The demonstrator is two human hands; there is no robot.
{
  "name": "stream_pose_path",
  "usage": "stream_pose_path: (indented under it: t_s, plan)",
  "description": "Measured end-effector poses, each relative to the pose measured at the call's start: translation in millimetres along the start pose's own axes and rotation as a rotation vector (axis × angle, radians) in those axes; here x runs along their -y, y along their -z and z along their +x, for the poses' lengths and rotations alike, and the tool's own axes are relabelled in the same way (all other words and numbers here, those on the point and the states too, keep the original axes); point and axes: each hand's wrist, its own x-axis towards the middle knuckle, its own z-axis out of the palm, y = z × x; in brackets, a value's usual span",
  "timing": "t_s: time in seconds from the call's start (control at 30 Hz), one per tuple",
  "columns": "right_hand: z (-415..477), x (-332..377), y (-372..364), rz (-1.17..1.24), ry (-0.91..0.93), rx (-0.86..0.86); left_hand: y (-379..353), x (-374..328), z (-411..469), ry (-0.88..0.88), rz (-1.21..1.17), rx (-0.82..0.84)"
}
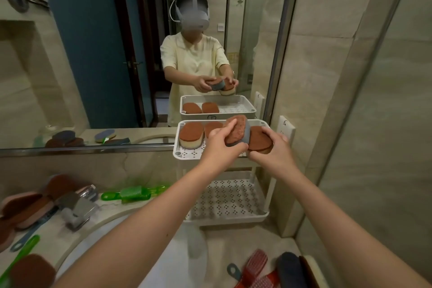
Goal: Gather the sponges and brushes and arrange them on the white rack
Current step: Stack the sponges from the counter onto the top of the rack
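**A:** Where were the hands?

**B:** Both at centre frame, over the top tray (pixel 177 153) of the white rack (pixel 233 220). The left hand (pixel 221 145) had its grip curled round a grey-backed sponge (pixel 237 130), tipped on edge with the brown face toward the camera. The right hand (pixel 273 152) pinched a yellow-backed sponge (pixel 259 141) by its near edge, nearly flat, at the tray's right end.

**A:** Why tip one up?

**B:** My read: the flat one was going into the free spot on the right, and the tipped one was held out of its way. They overlapped in view. Couldn't tell if they touched.

**A:** What was on the tray?

**B:** A far-left sponge (pixel 191 134) and a second sponge (pixel 211 127) just beside it, both flat with the brown side up. Probably a row, so the next one would fit alongside. The lower shelf (pixel 229 196) held nothing I could see.

**A:** What was left to gather?

**B:** Lots. There was a sponge pile (pixel 25 206) at left of frame, with a green brush (pixel 134 193) near it. Red brushes (pixel 254 264) and a dark sponge (pixel 288 266) sat at lower right. All of it was on the tabletop (pixel 233 241), so the task looked early to midway.

**A:** Any risk?

**B:** The pinch was shallow, so that sponge could slip. Soft and light, so no harm if it did.
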Motion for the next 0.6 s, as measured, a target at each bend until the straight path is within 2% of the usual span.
stream_pose_path:
  t_s: [0.1,0.27,0.4,0.6]
  plan:
    - [16,-7,4,-0.051,-0.038,-0.033,-5,5,15,0.011,0.087,-0.052]
    - [40,-19,5,-0.155,-0.023,-0.032,-10,13,37,0.013,0.385,-0.11]
    - [57,-29,-1,-0.261,-0.031,0.025,-20,20,54,-0.008,0.618,-0.156]
    - [69,-34,-12,-0.464,-0.079,0.122,-30,27,71,0.011,0.761,-0.133]
